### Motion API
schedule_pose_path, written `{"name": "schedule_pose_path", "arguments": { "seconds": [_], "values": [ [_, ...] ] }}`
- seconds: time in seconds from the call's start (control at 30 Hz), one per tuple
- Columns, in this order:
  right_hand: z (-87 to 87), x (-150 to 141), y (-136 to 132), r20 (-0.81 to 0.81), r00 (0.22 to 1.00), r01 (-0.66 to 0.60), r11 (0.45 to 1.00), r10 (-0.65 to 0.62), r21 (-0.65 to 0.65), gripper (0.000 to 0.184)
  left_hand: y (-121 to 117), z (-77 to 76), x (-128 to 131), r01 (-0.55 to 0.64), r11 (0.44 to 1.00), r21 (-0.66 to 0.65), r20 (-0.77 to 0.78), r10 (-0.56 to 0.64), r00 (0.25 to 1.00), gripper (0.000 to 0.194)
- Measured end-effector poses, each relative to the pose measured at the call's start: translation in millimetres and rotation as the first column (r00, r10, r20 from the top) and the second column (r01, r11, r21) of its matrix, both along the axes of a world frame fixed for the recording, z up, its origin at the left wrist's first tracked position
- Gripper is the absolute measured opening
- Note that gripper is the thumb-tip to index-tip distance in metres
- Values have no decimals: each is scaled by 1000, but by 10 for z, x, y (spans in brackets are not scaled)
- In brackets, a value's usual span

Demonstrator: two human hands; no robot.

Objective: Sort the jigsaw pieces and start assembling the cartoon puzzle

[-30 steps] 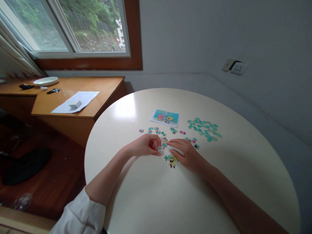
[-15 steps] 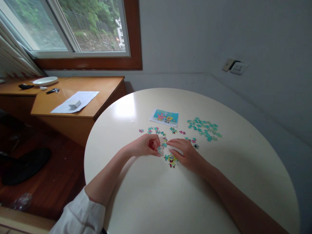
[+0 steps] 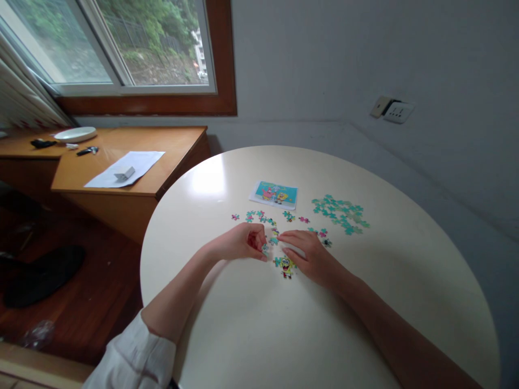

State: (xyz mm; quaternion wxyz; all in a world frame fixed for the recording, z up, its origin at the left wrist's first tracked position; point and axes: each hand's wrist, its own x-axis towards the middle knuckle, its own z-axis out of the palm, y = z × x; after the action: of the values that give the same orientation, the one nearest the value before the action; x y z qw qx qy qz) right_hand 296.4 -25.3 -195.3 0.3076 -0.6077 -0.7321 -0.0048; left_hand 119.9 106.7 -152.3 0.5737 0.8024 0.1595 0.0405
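Between the thumb and fingers of my left hand [image 3: 247, 241] is a small jigsaw puzzle piece [image 3: 265, 249] with teal and white print. My right hand [image 3: 306, 254] lies low over the table, fingers extended and apart from the thumb. Just left of its thumb lies a joined puzzle section [image 3: 286, 266] showing a yellow cartoon figure, partly covered by that hand. A loose teal piece [image 3: 273, 241] sits in the gap between both hands. Beyond my left hand, several loose pieces [image 3: 254, 216] are scattered.
A printed picture card [image 3: 276, 195] lies behind the pieces. To its right spreads a group of teal pieces [image 3: 340, 212]. More loose pieces [image 3: 323, 233] lie beyond my right hand. All rest on a round white table [image 3: 259, 335]; a wooden desk [image 3: 178, 146] stands at left.
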Motion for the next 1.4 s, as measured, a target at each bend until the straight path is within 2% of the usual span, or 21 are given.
{"name": "schedule_pose_path", "arguments": {
  "seconds": [0.63,1.1,1.4],
  "values": [
    [1,-7,0,-6,1000,6,1000,-6,-6,24,-9,-2,2,5,1000,-5,-14,-5,1000,29],
    [-4,-4,1,-20,1000,3,1000,-3,-5,24,-93,-113,62,19,991,132,-36,-15,999,28],
    [2,-16,4,-23,1000,9,1000,-9,-14,24,-137,-52,75,63,968,242,-85,-44,995,27]
  ]
}}
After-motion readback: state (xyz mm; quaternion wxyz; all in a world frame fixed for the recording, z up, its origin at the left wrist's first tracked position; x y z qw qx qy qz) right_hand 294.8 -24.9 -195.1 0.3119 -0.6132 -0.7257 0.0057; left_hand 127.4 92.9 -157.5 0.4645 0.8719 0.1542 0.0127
